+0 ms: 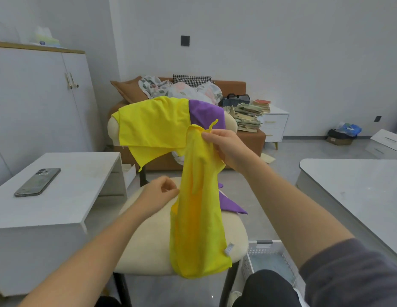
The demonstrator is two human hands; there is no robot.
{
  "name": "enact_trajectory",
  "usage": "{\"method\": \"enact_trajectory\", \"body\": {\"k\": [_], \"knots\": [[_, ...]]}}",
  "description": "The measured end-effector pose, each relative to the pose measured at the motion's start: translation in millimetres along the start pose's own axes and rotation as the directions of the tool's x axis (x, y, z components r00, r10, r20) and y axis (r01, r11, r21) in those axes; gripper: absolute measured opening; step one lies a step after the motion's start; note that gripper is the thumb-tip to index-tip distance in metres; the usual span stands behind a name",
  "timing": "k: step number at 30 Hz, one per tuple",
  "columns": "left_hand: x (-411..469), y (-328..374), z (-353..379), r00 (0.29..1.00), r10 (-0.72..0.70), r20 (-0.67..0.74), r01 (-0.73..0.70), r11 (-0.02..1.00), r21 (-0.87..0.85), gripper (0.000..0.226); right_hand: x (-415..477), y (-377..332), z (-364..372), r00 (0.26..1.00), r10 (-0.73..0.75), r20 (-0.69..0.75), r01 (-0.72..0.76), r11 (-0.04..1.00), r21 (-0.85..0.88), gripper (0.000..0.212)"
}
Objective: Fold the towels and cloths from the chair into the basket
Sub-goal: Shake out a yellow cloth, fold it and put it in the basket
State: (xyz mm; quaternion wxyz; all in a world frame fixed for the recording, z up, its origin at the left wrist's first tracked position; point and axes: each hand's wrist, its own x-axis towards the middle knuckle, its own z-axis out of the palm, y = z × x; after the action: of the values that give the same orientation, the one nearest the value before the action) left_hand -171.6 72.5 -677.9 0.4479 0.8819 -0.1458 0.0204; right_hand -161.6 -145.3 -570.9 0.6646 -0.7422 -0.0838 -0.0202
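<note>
A yellow cloth (198, 218) hangs long and loose over the cream chair's seat (148, 240). My right hand (226, 149) pinches its top corner at chest height. My left hand (158, 193) pinches its left edge lower down. Another yellow cloth (151, 127) and a purple cloth (206, 113) are draped over the chair's backrest; a purple corner (230, 206) shows behind the held cloth. The white perforated basket (270, 258) stands on the floor at the right of the chair, partly hidden by my right arm.
A low white table (60, 207) with a phone (38, 181) stands at the left. A grey table (359, 191) fills the right side. Behind the chair are a brown sofa (237, 85) with bedding, stacked books (248, 116) and a white cabinet (38, 96).
</note>
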Motion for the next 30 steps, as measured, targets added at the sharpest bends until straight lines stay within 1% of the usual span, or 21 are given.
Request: {"method": "enact_trajectory", "body": {"k": [2,4,7,9,12,14,15,16,17,18,19,20,21,22,24,26,27,28,30], "knots": [[-4.4,-14.3,17.8,0.986,-0.02,0.166,0.003,0.995,0.101,0.01,0.2,-2.0,-2.0,1.0,-0.005,-0.026,0.005,1.0,-0.001,0.018],[-6.4,-26.9,27.5,0.948,-0.046,0.316,-0.021,0.978,0.206,0.014,-0.3,-2.1,-5.9,0.998,-0.007,-0.061,0.007,1.0,-0.015,0.014],[-7.7,-44.0,25.4,0.888,-0.116,0.446,-0.078,0.916,0.394,0.002,-1.2,1.1,-15.7,0.992,0.007,-0.128,-0.01,1.0,-0.016,0.014],[-7.9,-56.4,18.8,0.866,-0.171,0.47,-0.09,0.871,0.482,0.01,-1.6,2.8,-22.2,0.987,0.021,-0.161,-0.021,1.0,0.004,0.01],[-8.0,-66.3,5.8,0.854,-0.262,0.45,-0.034,0.834,0.551,0.01,-1.3,4.6,-24.0,0.986,0.032,-0.163,-0.029,0.999,0.018,0.01],[-2.8,-64.1,-0.9,0.9,-0.237,0.367,-0.025,0.812,0.584,0.014,-1.1,4.4,-21.7,0.991,0.029,-0.134,-0.029,1.0,0.0,0.01],[1.1,-57.7,-4.2,0.935,-0.188,0.302,-0.019,0.822,0.569,0.013,-1.2,3.7,-19.7,0.994,0.03,-0.107,-0.031,0.999,-0.009,0.01],[7.1,-47.2,-7.6,0.965,-0.123,0.232,-0.013,0.861,0.509,0.01,-0.9,1.8,-17.4,0.997,0.029,-0.075,-0.031,0.999,-0.015,0.011],[12.6,-32.1,-10.0,0.984,-0.06,0.167,-0.01,0.921,0.389,0.007,-1.5,0.2,-15.3,0.999,0.031,-0.042,-0.032,0.999,-0.021,0.011],[19.6,-14.9,-12.8,0.995,-0.006,0.102,-0.016,0.975,0.22,0.005,-2.1,-1.7,-12.9,0.999,0.03,-0.012,-0.031,0.999,-0.031,0.011],[26.2,5.3,-16.2,0.999,0.039,0.032,-0.04,0.999,0.026,0.004,-2.3,-3.4,-11.0,0.999,0.033,0.01,-0.032,0.999,-0.043,0.012],[31.9,26.5,-20.2,0.998,0.064,-0.024,-0.068,0.983,-0.171,0.004,-2.4,-4.8,-9.8,0.999,0.036,0.029,-0.034,0.998,-0.053,0.012],[37.7,46.9,-24.4,0.996,0.08,-0.048,-0.09,0.946,-0.311,0.005,-2.7,-6.0,-9.1,0.998,0.039,0.048,-0.036,0.998,-0.058,0.012],[42.6,66.0,-29.2,0.994,0.097,-0.054,-0.11,0.919,-0.378,0.009,-3.0,-7.1,-9.0,0.997,0.041,0.067,-0.037,0.997,-0.061,0.013],[53.7,90.2,-34.9,0.989,0.148,-0.028,-0.148,0.918,-0.368,0.016,-3.8,-9.4,-10.4,0.994,0.051,0.097,-0.043,0.996,-0.078,0.015],[62.4,99.8,-35.9,0.984,0.175,-0.014,-0.17,0.932,-0.319,0.004,-4.2,-10.8,-13.8,0.992,0.064,0.104,-0.053,0.993,-0.104,0.015],[67.9,100.5,-36.2,0.985,0.165,-0.05,-0.172,0.942,-0.286,0.007,-3.3,-10.5,-16.4,0.994,0.068,0.085,-0.058,0.992,-0.117,0.014],[72.9,100.9,-37.1,0.986,0.127,-0.108,-0.151,0.955,-0.256,0.009,-2.0,-10.4,-19.2,0.997,0.063,0.044,-0.057,0.99,-0.129,0.012],[83.5,98.1,-45.1,0.973,0.044,-0.227,-0.094,0.972,-0.216,0.01,3.9,-9.4,-27.2,0.993,0.031,-0.117,-0.046,0.991,-0.125,0.012]]}}
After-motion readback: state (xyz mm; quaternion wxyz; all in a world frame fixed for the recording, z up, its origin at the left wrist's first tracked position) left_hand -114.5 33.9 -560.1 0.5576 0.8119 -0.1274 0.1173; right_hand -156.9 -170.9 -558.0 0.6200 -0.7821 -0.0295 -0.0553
